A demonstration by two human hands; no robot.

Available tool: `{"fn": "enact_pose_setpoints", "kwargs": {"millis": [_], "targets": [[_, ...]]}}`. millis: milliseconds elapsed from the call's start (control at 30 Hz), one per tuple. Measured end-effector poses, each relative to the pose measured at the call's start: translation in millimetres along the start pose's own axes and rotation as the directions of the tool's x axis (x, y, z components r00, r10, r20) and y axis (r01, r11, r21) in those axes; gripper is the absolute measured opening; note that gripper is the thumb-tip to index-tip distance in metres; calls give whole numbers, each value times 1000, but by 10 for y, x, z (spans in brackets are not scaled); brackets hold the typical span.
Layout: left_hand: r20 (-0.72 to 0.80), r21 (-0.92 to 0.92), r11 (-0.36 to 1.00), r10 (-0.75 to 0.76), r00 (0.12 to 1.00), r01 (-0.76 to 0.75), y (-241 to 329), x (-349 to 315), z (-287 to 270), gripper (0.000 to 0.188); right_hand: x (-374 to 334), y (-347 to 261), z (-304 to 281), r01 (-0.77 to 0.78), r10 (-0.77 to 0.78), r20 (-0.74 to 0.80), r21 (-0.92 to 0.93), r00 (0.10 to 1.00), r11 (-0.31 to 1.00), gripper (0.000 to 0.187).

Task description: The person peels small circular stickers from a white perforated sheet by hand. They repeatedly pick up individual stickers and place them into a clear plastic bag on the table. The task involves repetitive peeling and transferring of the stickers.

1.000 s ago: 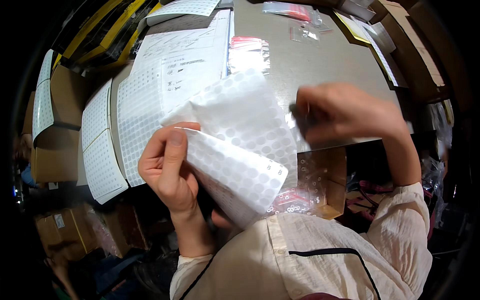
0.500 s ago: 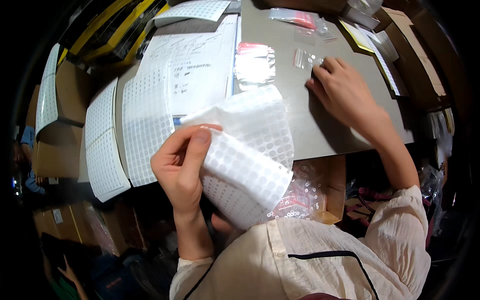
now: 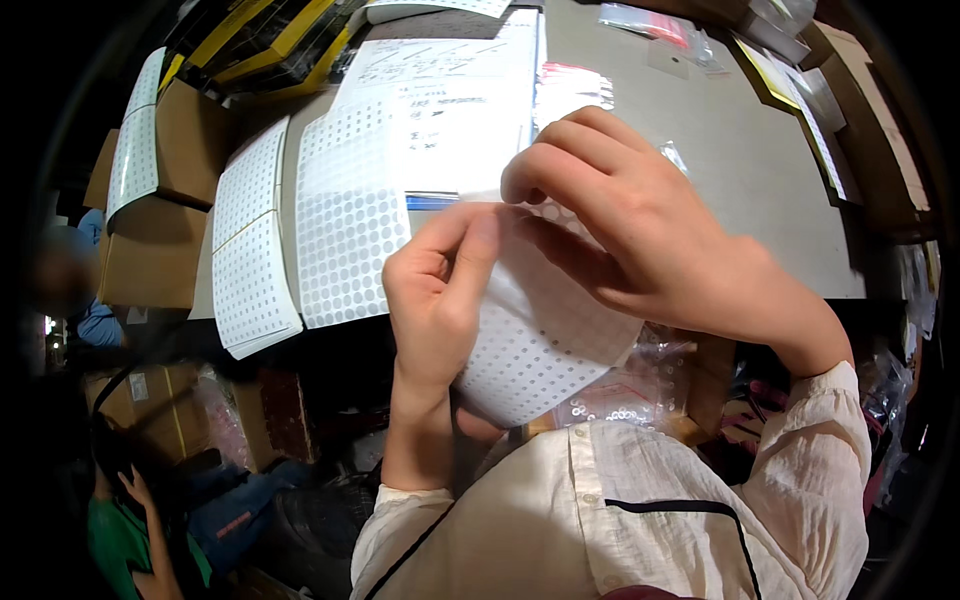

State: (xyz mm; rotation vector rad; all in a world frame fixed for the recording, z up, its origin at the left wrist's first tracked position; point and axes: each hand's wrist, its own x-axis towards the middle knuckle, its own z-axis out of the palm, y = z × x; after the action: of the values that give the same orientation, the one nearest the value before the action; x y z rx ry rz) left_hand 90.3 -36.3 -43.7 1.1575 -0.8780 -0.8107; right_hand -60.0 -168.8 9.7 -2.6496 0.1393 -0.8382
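Note:
My left hand (image 3: 440, 290) pinches a white sheet of round stickers (image 3: 545, 350) by its upper edge between thumb and fingers. The sheet hangs bent down toward my lap. Over its top edge is my right hand (image 3: 640, 220), fingers curled, thumb and fingertips close to the left thumb. What those fingertips hold, if anything, is hidden. A small clear plastic bag (image 3: 673, 155) lies on the table, partly behind the right hand. Beyond the hands is a stack of clear bags with red edges (image 3: 575, 88), partly covered by the right hand.
Left of my hands lie another dotted sheet (image 3: 350, 240) and a banded stack of sheets (image 3: 250, 250), beside handwritten papers (image 3: 440, 90). Bags of small white rings (image 3: 630, 390) fill a box below the table edge (image 3: 770, 297). A person in green (image 3: 140, 540) is at lower left.
My right hand has moved left from the small bag on the table to the sticker sheet's upper edge. The left hand keeps its pinch. The whole view has shifted a little.

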Motion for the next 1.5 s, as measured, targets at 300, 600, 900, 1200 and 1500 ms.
{"fn": "enact_pose_setpoints", "kwargs": {"millis": [300, 600, 900, 1200, 1500], "targets": [[-53, 271, 959, 98, 994, -80, -23, 2, -1, 16, -18, -38, 85, -73, 73, 4, 17, 997, 997, 20], [-95, 383, 903, 247, 964, -193, -100, -52, 39, 7, -53, 89, 62, -222, 205, 85, 301, 975, 928, 13], [-65, 458, 855, 306, 950, -244, -189, -79, 21, 8, -128, 133, 91, -239, 217, 102, 324, 971, 915, 16], [-53, 444, 868, 273, 961, -222, -175, -90, 4, 11, -95, 35, 107, -202, 187, 88, 211, 978, 956, 15], [-28, 503, 823, 320, 947, -264, -170, -89, -4, 11, -88, 27, 121, -196, 185, 76, 171, 980, 966, 15]]}}
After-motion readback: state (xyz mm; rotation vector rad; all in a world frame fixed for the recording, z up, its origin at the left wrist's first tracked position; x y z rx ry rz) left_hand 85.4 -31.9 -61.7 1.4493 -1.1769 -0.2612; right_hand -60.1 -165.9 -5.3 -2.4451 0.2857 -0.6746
